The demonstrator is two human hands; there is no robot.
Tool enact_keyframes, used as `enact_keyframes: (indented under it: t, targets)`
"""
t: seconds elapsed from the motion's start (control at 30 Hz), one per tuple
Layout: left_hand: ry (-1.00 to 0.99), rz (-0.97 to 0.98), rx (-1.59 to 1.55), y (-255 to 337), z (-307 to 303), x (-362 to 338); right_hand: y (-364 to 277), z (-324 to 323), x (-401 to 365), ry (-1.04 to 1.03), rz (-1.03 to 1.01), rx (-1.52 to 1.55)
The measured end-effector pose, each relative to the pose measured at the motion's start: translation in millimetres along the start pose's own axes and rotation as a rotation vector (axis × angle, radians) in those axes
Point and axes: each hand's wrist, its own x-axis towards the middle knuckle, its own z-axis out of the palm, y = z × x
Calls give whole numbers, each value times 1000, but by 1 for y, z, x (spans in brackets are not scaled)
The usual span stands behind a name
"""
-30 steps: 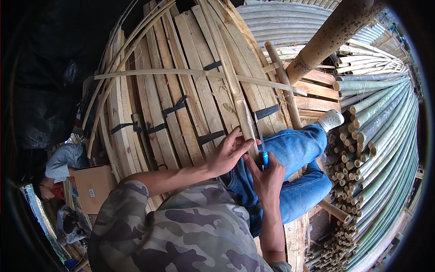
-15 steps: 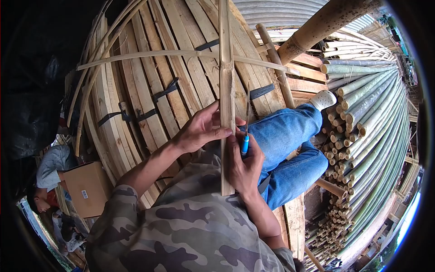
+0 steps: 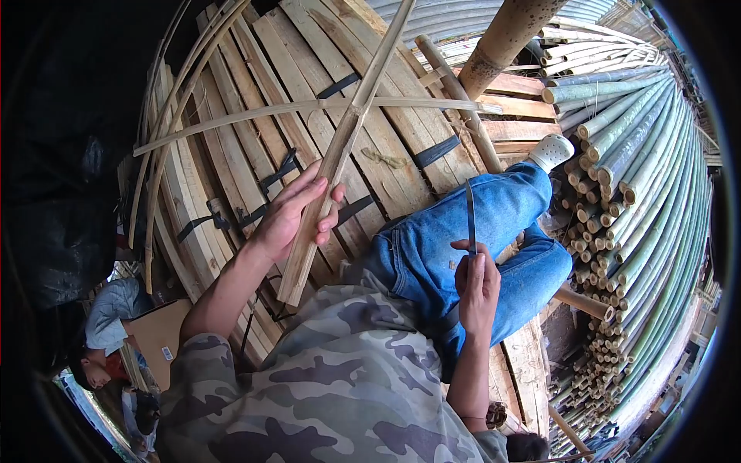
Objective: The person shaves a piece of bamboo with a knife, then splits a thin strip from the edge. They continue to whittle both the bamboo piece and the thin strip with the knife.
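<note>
Since a moment before, the bamboo strip (image 3: 340, 154) had swung left and away from the knife (image 3: 470, 216). Left hand (image 3: 297, 212) was wrapped around the strip, which leaned over the middle of the plank floor (image 3: 231, 139). Right hand (image 3: 477, 284) was closed on the knife, blade up, over the blue jeans (image 3: 424, 247), near the floor's right edge
</note>
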Motion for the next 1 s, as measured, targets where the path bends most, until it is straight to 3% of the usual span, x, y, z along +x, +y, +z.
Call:
enact_keyframes:
  t: [0.2,0.47,0.6,0.7,0.77,0.83,0.9,0.93,1.0]
  targets:
    - [126,-161,61,-4,-14,-53,9,-23,8,19,-40,-131]
    - [95,-326,95,28,-22,-123,18,-51,20,42,-27,-245]
    - [67,-410,322,66,-41,-150,21,-66,28,79,-62,-204]
    - [30,-586,575,115,-59,-168,17,-74,32,93,-54,-201]
    - [283,-660,683,143,-67,-175,15,-77,36,111,-67,-227]
    - [428,-494,877,168,-90,-179,10,-77,38,131,-81,-252]
    - [570,-331,1388,184,-100,-182,11,-79,39,148,-68,-257]
    - [556,-322,1399,195,-127,-191,10,-79,40,149,-58,-259]
    - [507,-59,1920,222,-197,-218,9,-82,41,161,-43,-275]
